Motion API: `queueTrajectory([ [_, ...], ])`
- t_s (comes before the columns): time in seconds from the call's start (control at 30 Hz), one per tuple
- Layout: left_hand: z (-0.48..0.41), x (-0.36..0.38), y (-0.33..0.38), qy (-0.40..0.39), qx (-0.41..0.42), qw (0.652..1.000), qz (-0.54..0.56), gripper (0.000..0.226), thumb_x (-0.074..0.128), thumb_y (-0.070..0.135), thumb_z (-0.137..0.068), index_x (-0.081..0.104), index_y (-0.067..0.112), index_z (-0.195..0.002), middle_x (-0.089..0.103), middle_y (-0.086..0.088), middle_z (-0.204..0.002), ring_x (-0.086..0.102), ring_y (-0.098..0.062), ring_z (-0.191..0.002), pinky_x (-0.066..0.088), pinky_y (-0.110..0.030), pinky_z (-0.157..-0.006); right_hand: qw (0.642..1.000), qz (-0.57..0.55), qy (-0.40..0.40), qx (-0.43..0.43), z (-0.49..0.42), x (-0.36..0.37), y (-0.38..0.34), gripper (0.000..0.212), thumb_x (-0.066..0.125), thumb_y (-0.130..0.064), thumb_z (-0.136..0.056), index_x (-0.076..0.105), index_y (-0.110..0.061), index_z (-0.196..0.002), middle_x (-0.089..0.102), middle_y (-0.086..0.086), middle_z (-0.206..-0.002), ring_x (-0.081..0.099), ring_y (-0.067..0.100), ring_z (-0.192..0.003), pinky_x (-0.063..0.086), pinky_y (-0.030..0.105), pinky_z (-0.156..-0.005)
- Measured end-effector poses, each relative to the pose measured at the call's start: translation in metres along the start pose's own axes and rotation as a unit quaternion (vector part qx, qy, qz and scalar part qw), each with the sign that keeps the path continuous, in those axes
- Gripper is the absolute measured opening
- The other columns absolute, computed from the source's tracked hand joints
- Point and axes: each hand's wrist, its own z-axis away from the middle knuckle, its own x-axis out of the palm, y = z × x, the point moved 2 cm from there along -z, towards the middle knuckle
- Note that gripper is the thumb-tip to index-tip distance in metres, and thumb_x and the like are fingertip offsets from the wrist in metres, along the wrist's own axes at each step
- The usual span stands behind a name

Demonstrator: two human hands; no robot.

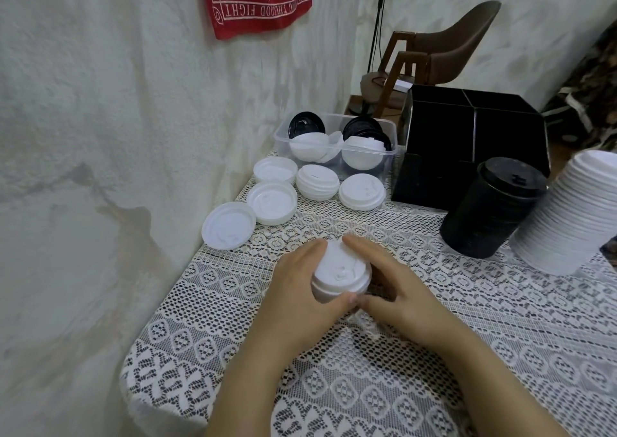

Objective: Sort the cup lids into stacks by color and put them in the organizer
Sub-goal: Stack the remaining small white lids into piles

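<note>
With our left hand (297,293) and right hand (405,298) both curled round the white lid stack (340,271) mid-surface (434,386) (well short of the organizer (444,129)), we should square its rims before lifting.

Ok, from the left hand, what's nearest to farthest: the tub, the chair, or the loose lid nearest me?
From the left hand, which holds white lids:
1. Loose lid, ahead-left by the table edge.
2. Tub, farther back on the table.
3. Chair, off the table, back right.
</note>
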Motion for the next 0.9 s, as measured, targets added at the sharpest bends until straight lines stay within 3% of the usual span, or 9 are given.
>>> queueTrajectory([
  [0.17, 0.000, -0.001, 0.001, -0.018, -0.007, 1.000, 0.017, 0.085, 0.072, 0.040, -0.081, 0.025, 0.031, -0.151, 0.020, 0.022, -0.155, 0.016, 0.004, -0.140, 0.015, -0.018, -0.113, 1.000, -0.021, 0.011, 0.008, -0.002, 0.001, 0.001, 0.053, 0.059, -0.027, -0.084, 0.050, -0.042, -0.134, 0.035, -0.028, -0.149, 0.025, -0.006, -0.141, 0.025, 0.044, -0.119],
  [0.4, -0.001, 0.001, -0.003, -0.043, -0.004, 0.999, 0.011, 0.093, 0.075, 0.036, -0.079, 0.018, 0.033, -0.152, 0.013, 0.027, -0.154, 0.012, 0.008, -0.139, 0.011, -0.013, -0.110, 0.994, 0.096, -0.032, 0.032, -0.005, -0.003, -0.002, 0.057, 0.058, -0.014, -0.096, 0.034, -0.050, -0.133, 0.029, -0.015, -0.154, 0.018, -0.006, -0.142, 0.017, 0.031, -0.122],
  [0.57, -0.002, 0.003, -0.006, -0.054, 0.007, 0.998, -0.017, 0.097, 0.076, 0.021, -0.079, 0.013, 0.033, -0.152, 0.009, 0.027, -0.155, 0.008, 0.013, -0.134, 0.006, -0.008, -0.107, 0.997, 0.075, -0.005, 0.009, -0.001, 0.001, -0.001, 0.050, 0.054, -0.031, -0.088, 0.037, -0.053, -0.130, 0.042, -0.025, -0.141, 0.039, -0.007, -0.131, 0.034, 0.026, -0.113],
  [0.77, -0.006, -0.003, -0.012, -0.014, 0.008, 1.000, 0.026, 0.092, 0.075, 0.011, -0.077, 0.023, 0.032, -0.150, 0.021, 0.027, -0.147, 0.013, 0.018, -0.128, 0.006, 0.005, -0.099, 0.999, 0.046, -0.008, 0.000, -0.013, 0.001, -0.007, 0.051, 0.058, -0.024, -0.091, 0.040, -0.052, -0.130, 0.043, -0.016, -0.145, 0.039, -0.001, -0.134, 0.033, 0.034, -0.115],
  [0.9, -0.008, -0.011, -0.022, 0.016, -0.008, 0.999, 0.034, 0.090, 0.074, 0.006, -0.078, 0.025, 0.030, -0.150, 0.021, 0.025, -0.146, 0.016, 0.015, -0.130, 0.013, -0.005, -0.107, 0.998, 0.062, -0.023, -0.002, -0.031, 0.006, -0.016, 0.052, 0.059, -0.015, -0.096, 0.041, -0.041, -0.137, 0.042, -0.016, -0.146, 0.037, 0.000, -0.135, 0.030, 0.031, -0.116],
])
